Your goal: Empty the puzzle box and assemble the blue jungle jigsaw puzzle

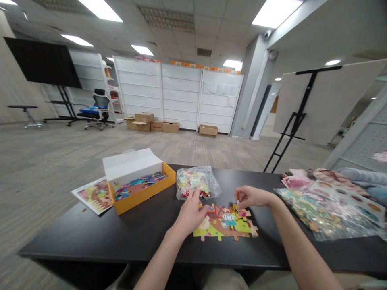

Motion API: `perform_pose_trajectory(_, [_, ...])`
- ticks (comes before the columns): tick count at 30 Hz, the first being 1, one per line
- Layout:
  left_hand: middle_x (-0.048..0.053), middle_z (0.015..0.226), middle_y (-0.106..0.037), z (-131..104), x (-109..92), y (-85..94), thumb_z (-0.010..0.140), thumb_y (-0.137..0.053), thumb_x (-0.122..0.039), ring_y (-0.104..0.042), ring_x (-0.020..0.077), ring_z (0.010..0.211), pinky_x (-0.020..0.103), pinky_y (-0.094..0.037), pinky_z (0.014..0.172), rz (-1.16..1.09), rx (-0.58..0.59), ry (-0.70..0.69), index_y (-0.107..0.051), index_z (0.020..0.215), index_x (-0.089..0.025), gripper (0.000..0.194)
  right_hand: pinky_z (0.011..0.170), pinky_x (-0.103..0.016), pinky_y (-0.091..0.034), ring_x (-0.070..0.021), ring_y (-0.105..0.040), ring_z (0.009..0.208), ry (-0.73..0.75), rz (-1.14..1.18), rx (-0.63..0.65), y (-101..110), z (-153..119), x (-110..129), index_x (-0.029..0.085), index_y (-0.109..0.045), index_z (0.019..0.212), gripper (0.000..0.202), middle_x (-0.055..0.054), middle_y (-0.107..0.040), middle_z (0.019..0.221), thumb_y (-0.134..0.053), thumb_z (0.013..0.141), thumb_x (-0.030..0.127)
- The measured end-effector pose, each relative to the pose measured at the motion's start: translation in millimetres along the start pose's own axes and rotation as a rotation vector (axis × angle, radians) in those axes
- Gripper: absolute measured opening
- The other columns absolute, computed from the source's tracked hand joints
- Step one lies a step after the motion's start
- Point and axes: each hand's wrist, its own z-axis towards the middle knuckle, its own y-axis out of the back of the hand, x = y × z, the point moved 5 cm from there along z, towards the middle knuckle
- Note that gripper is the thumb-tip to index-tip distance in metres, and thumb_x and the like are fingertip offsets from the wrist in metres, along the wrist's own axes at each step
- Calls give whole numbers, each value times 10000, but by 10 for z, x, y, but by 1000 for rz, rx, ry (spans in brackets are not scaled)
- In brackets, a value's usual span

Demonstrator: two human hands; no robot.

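A partly joined jigsaw puzzle with a farm picture lies flat on the black table in front of me. My right hand is at its upper right edge, thumb and fingers pinched on a small puzzle piece. My left hand rests over the puzzle's upper left corner, fingers stretched forward and apart. Its fingertips reach to the near edge of a clear plastic bag of loose pieces. What lies beneath the left palm is hidden.
An open yellow box with puzzle pieces stands at left, beside a picture sheet. Another bag of pieces lies at right, near folded fabrics. The black table ends close to my body. An easel stands beyond.
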Motion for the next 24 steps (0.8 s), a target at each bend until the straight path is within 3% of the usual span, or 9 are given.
perform_pose_trajectory(6, [98,1269,-581,-42,-67,83,873,-542,-218,-641,225,1035,334,-477,903,16,-69,-22,-554,1256,-217,384,591,-230,-407,-123,-578,637,110,173,-43,29,5,70,164,-557,861,424,10,-643,692,-803,724,482])
perform_pose_trajectory(9, [59,1073,-663,-41,-104,113,879,-543,-230,-659,209,916,317,-482,817,5,-80,-9,-643,1063,-219,210,547,-210,-391,-96,-551,603,183,304,-96,13,20,201,166,-560,885,406,12,-642,712,-782,770,485])
perform_pose_trajectory(12, [18,885,-674,-38,-173,78,884,-563,-288,-646,168,766,279,-478,721,-192,-11,-56,-619,911,-206,102,540,-207,-423,-92,-573,593,224,413,-41,-115,58,366,165,-577,940,397,10,-660,736,-791,780,460])
perform_pose_trajectory(15, [-22,751,-612,-49,-245,16,871,-579,-303,-601,125,649,232,-453,623,-464,108,-100,-532,844,-200,117,604,-238,-500,-117,-646,631,223,495,70,-298,111,487,167,-570,964,417,-8,-702,775,-817,760,435])
perform_pose_trajectory(18, [-60,645,-508,-51,-258,-10,816,-629,-273,-518,92,568,199,-391,548,-582,159,-104,-475,757,-198,182,598,-241,-515,-122,-664,615,220,520,139,-416,150,535,166,-552,935,423,-15,-715,760,-825,751,432])
perform_pose_trajectory(22, [-19,688,-601,-21,-173,-72,758,-672,-244,-595,116,627,208,-438,583,-718,263,-8,-584,804,-168,125,583,-228,-512,-124,-675,627,203,516,126,-391,151,496,165,-547,915,418,-25,-725,775,-822,755,436])
perform_pose_trajectory(24, [17,701,-651,7,-98,-86,770,-659,-259,-632,144,643,227,-464,590,-701,253,51,-652,820,-149,121,582,-225,-512,-124,-677,636,174,513,70,-321,136,445,168,-549,912,419,-20,-721,779,-815,758,453])
